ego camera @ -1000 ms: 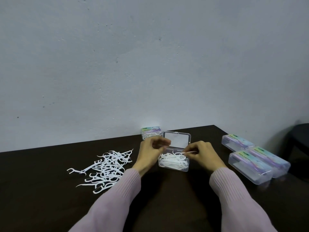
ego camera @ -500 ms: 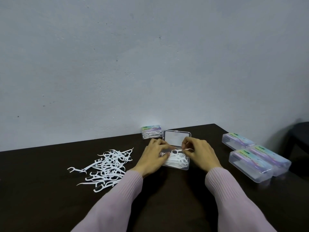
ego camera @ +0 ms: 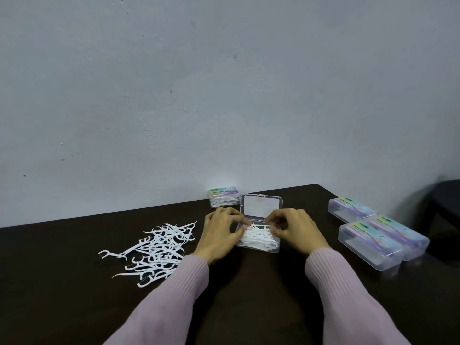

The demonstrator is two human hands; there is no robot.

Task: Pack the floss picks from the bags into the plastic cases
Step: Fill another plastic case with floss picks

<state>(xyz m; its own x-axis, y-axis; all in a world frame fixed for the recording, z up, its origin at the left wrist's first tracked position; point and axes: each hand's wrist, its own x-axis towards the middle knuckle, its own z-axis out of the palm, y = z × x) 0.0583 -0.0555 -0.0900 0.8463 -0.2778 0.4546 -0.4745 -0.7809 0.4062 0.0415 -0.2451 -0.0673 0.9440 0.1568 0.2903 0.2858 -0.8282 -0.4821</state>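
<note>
An open clear plastic case [ego camera: 261, 206] stands in the middle of the dark table, its lid upright and its tray full of white floss picks [ego camera: 257, 239]. My left hand [ego camera: 220, 232] lies at the case's left side, fingertips touching the picks inside. My right hand [ego camera: 295, 227] is at the right side, fingers curled down onto the picks in the tray. A loose heap of white floss picks [ego camera: 156, 250] lies on the table to the left.
A closed, filled case [ego camera: 224, 196] sits by the wall behind the open one. Three closed clear cases with coloured labels [ego camera: 373, 240] stand at the right. The dark table [ego camera: 249, 282] ends at the right, where a dark stool [ego camera: 445, 202] shows.
Both hands have dropped from above the case onto its tray. The pick that my right hand was pinching now lies among the picks in the case.
</note>
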